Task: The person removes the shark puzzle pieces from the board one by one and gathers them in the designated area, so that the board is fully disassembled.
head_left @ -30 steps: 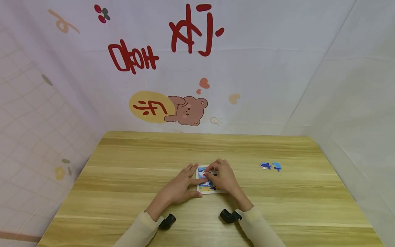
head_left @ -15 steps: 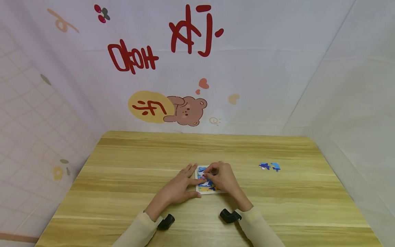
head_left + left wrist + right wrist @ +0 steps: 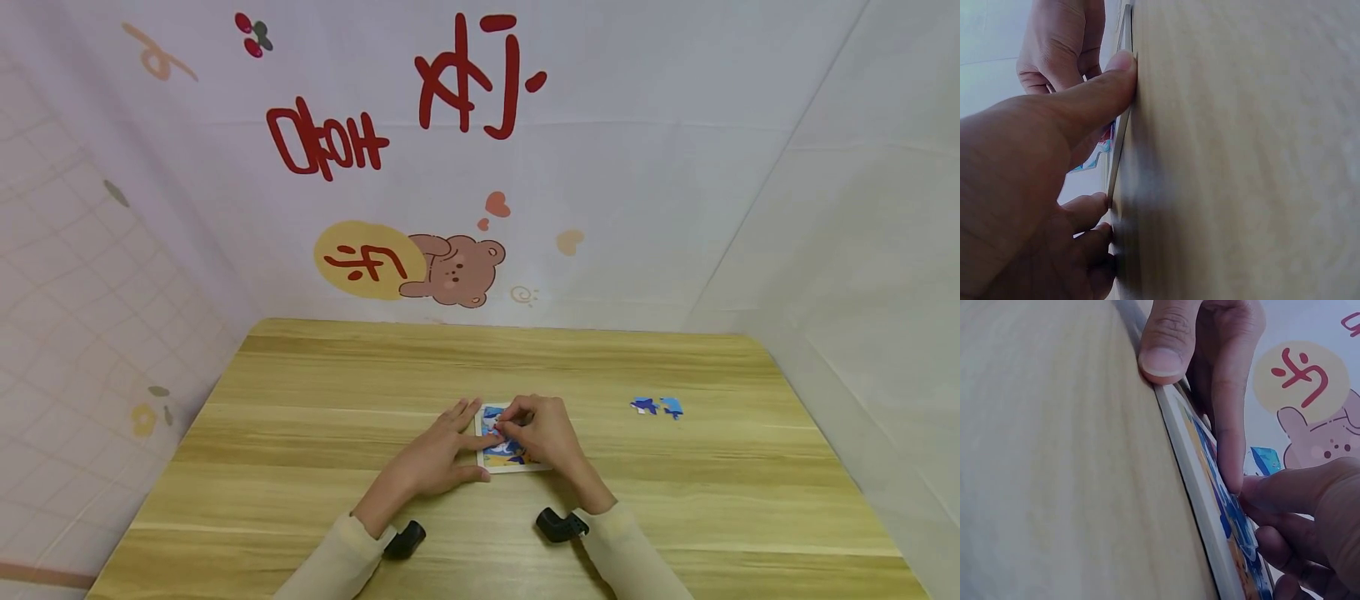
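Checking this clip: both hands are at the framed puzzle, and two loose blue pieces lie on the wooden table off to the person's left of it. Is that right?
Not quite: the side is wrong. The head view shows the two loose blue pieces on the wooden table to the person's right of the framed puzzle. The left hand and right hand are both at the puzzle, as you say.

Head view: the right hand [image 3: 546,429] conceals the right part of the puzzle [image 3: 504,458]; the left hand [image 3: 438,454] hides some of its left edge. Details on two loose pieces [image 3: 672,407] are too small to resolve. Sleeves [image 3: 637,557] are cut by the lower margin. Right wrist view: fingers largely mask a blue piece [image 3: 1265,460]; the bear [image 3: 1327,442] is cropped at right.
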A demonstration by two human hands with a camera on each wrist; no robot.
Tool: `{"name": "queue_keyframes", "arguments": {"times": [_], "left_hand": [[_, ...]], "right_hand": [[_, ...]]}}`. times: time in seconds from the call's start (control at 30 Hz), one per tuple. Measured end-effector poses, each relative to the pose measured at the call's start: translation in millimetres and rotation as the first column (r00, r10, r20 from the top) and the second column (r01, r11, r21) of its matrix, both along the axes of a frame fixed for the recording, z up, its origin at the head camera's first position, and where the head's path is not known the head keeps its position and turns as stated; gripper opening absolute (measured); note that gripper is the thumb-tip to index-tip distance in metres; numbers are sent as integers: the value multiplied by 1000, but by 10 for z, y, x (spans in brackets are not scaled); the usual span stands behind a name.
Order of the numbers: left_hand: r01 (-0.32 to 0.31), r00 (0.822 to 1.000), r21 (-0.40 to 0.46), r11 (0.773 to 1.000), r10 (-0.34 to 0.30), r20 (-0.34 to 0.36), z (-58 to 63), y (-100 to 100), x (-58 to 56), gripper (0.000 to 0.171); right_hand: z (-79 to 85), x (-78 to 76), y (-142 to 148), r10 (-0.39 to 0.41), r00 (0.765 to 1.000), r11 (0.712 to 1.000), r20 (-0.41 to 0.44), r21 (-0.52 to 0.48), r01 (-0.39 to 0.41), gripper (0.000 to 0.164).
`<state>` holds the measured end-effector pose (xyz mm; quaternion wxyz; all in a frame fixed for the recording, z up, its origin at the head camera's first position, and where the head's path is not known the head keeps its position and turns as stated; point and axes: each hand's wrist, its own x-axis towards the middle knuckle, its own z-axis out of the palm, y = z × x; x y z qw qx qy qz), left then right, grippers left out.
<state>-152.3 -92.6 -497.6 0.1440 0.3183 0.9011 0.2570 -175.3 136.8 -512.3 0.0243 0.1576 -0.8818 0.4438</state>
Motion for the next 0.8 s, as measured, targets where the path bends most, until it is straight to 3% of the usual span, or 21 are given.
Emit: {"name": "queue_keyframes", "arguments": {"times": [0.13, 0.33, 0.8], "left_hand": [[-6, 1000, -10, 1000, 6, 10, 3, 5, 4, 55], [-4, 1000, -3, 1000, 4, 12, 6, 8, 5, 54], [-19, 1000, -15, 1000, 19, 25, -2, 22, -8, 55]], "right_hand": [[-5, -7, 7, 3, 1000, 1000, 10, -31, -3, 12], [-16, -27, 44, 19, 1000, 999, -9, -37, -19, 27], [74, -136, 359, -18, 998, 1000, 63, -12, 19, 20]]}}
